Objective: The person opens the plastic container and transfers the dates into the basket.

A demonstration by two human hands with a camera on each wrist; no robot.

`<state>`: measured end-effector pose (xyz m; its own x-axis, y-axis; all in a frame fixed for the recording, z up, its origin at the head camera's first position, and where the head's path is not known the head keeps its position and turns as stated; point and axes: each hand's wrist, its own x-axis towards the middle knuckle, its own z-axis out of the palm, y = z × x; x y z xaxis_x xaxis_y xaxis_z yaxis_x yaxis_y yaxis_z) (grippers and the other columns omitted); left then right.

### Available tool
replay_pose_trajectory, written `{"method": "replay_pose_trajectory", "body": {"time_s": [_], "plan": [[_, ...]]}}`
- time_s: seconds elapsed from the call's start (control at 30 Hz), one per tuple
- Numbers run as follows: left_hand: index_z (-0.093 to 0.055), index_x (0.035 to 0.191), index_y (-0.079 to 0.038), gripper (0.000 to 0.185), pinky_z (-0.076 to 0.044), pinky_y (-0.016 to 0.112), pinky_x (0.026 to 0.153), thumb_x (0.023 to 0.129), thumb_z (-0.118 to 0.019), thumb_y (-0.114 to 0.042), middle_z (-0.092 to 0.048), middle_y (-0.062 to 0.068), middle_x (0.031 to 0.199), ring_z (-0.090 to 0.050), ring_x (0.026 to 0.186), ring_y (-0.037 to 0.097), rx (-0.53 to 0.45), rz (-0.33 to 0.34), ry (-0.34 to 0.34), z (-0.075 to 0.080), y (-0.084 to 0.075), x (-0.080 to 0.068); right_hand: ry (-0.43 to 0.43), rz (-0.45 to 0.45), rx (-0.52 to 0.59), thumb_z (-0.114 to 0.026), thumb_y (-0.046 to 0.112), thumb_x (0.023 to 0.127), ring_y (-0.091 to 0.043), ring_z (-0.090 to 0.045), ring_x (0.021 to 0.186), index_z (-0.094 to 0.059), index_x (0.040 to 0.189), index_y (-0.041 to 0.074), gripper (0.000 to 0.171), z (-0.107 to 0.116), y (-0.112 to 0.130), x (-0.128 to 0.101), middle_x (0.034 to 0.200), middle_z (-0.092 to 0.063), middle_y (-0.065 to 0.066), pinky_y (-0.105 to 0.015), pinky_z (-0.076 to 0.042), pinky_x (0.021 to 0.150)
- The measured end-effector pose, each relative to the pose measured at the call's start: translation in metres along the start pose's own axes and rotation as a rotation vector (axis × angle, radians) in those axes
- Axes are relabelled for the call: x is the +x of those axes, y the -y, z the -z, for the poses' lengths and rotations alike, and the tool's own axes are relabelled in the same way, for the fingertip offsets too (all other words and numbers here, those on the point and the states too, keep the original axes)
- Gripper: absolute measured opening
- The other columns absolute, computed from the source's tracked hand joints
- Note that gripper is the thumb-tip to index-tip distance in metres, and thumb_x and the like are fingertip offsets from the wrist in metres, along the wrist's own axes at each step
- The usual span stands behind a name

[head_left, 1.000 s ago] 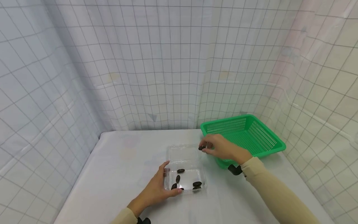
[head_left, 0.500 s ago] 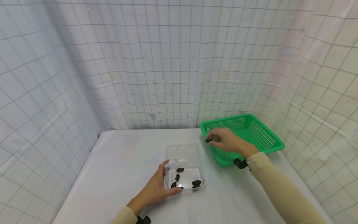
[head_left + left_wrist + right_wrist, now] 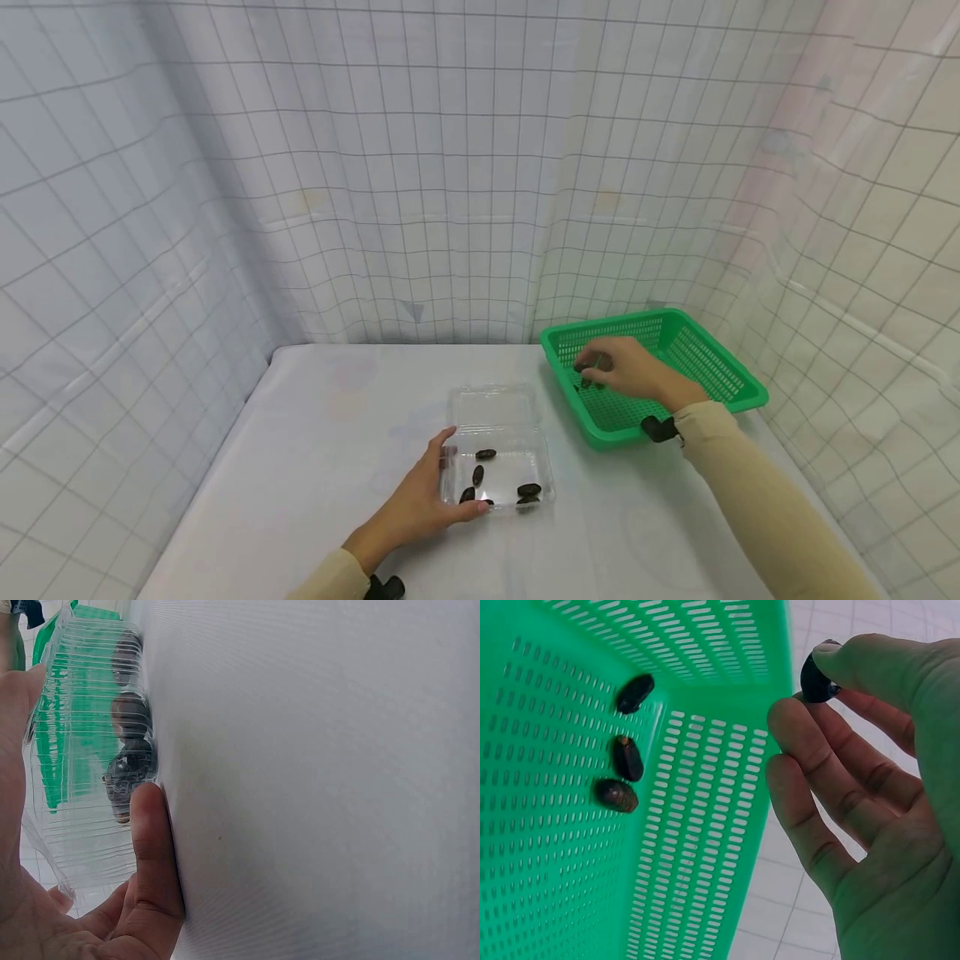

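My left hand (image 3: pixel 416 504) holds the near left corner of a clear plastic clamshell box (image 3: pixel 506 471), thumb along the front and fingers on the left side. Several dark brown dates (image 3: pixel 486 454) lie in the box, and its lid (image 3: pixel 491 406) is folded back flat. Over the left part of a green slotted basket (image 3: pixel 603 437), my right hand (image 3: pixel 628 367) pinches one date (image 3: pixel 817 681) between thumb and fingers. In the right wrist view, three loose dates (image 3: pixel 628 759) rest inside the basket. The left wrist view shows dates (image 3: pixel 129 769) through the ribbed box wall.
A white cloth (image 3: pixel 322 442) covers the table under the box and basket. Grid-patterned white curtains (image 3: pixel 420 167) close in the back and both sides, near the basket's far and right rims.
My right hand has moved right and away from me, carrying the pinched date from beside the box lid to over the basket. The left hand and box have stayed in place.
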<state>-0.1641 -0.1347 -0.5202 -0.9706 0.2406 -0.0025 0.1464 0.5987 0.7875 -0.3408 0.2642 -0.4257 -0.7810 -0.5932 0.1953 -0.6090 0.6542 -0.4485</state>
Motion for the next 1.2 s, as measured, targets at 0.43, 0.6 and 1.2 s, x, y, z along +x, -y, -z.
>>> {"method": "replay_pose_trajectory", "body": {"time_s": [0.43,0.6,1.2], "plan": [[-0.026,0.183,-0.015,0.132,-0.054,0.065,0.120,0.084,-0.104,-0.054,-0.061,0.020,0.168,-0.065,0.149,0.036,-0.011,0.026,0.017,0.001,-0.004,-0.001,0.059,-0.088,-0.015,-0.081,0.013,0.110,-0.024,-0.079,0.106,-0.085,0.124,0.009,0.015,0.007,-0.025,0.003,0.116,-0.087,-0.007,-0.053,-0.065,0.098],[-0.026,0.183,-0.015,0.132,-0.055,0.064,0.118,0.084,-0.104,-0.053,-0.062,0.020,0.167,-0.066,0.148,0.035,-0.003,0.014,0.013,0.001,-0.003,-0.001,0.085,-0.108,-0.008,-0.079,0.013,0.110,-0.031,-0.080,0.113,-0.084,0.126,0.006,0.018,0.009,-0.034,0.003,0.120,-0.087,-0.011,-0.057,-0.065,0.102],[-0.023,0.184,-0.014,0.132,-0.055,0.064,0.118,0.086,-0.103,-0.052,-0.061,0.021,0.166,-0.067,0.145,0.033,-0.005,0.012,0.018,0.000,-0.001,-0.002,0.129,-0.150,-0.024,-0.077,0.013,0.112,-0.036,-0.079,0.115,-0.083,0.131,0.002,0.023,0.008,-0.038,0.006,0.121,-0.085,-0.016,-0.059,-0.065,0.100]]}}
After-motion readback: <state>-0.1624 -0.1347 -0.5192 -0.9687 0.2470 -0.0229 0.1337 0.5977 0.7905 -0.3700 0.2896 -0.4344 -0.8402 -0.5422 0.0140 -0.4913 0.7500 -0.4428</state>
